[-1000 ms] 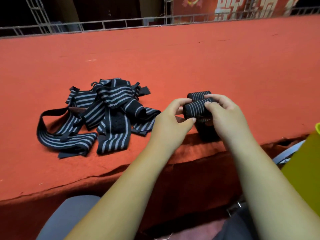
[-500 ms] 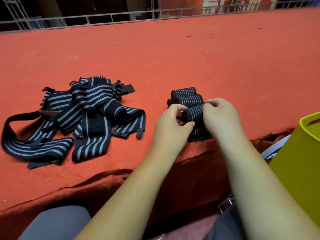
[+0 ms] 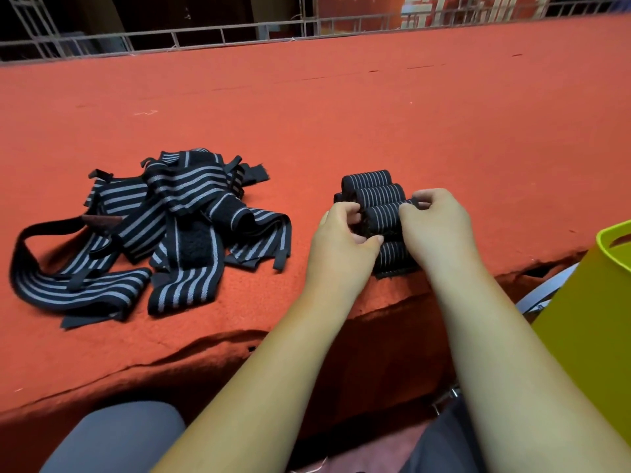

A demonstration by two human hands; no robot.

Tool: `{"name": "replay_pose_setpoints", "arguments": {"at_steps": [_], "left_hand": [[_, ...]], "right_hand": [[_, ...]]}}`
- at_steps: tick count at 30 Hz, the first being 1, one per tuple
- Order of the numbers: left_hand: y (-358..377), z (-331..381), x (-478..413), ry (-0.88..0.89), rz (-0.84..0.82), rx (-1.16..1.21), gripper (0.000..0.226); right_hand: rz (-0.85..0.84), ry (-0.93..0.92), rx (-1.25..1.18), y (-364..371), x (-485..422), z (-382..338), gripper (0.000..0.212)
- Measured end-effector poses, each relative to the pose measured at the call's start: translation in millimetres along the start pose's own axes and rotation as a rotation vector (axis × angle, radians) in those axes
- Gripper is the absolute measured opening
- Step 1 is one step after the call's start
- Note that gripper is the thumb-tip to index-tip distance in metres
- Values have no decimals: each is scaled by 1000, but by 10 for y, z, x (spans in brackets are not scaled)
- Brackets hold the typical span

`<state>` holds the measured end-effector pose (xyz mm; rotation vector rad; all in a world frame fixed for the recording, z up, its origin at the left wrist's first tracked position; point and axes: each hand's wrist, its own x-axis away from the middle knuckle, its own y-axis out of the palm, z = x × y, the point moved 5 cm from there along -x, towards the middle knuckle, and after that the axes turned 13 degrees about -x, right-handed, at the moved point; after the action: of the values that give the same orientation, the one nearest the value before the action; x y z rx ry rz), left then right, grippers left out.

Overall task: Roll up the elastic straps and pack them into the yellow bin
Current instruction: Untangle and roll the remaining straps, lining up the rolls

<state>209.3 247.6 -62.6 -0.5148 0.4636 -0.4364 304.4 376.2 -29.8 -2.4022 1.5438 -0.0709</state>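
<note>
A black strap with grey stripes (image 3: 384, 218) is partly rolled between my hands near the table's front edge; its flat tail (image 3: 392, 259) lies on the red cloth toward me. My left hand (image 3: 341, 240) pinches the roll's left end. My right hand (image 3: 438, 227) grips its right end with curled fingers. Two finished rolls (image 3: 370, 186) lie side by side just behind it. A tangled heap of loose striped straps (image 3: 153, 230) sits to the left. The yellow bin (image 3: 594, 319) stands at the right edge, below table level.
The red felt table (image 3: 341, 114) stretches far back to a metal railing (image 3: 205, 35). Its front edge (image 3: 211, 346) runs just below my wrists. My grey-clad knee (image 3: 116, 435) shows at the bottom left.
The roll in my hands has come down onto the cloth in front of the two finished rolls. The view has shifted right, bringing more of the yellow bin into sight.
</note>
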Motion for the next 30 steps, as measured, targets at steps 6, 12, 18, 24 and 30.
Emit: {"name": "replay_pose_setpoints", "arguments": {"at_steps": [6,12,18,24,30], "left_hand": [[-215,-31,54,-6,-22,-28,48],[-672,-182,21,-57,4,12,39],[-1123,-335,0,-119,25,42,28],[-1512,-508,-68,-124,59,6,17],[-1698,-527,-355,-100,40,-148,14]], "right_hand": [[157,-118,-29,-39,144,-212,34],[134,-222,-187,208,320,-430,28],[63,-266,-259,585,493,-578,25],[-82,-224,-310,1046,551,-643,20],[-200,-72,-353,1362,524,-643,27]]}}
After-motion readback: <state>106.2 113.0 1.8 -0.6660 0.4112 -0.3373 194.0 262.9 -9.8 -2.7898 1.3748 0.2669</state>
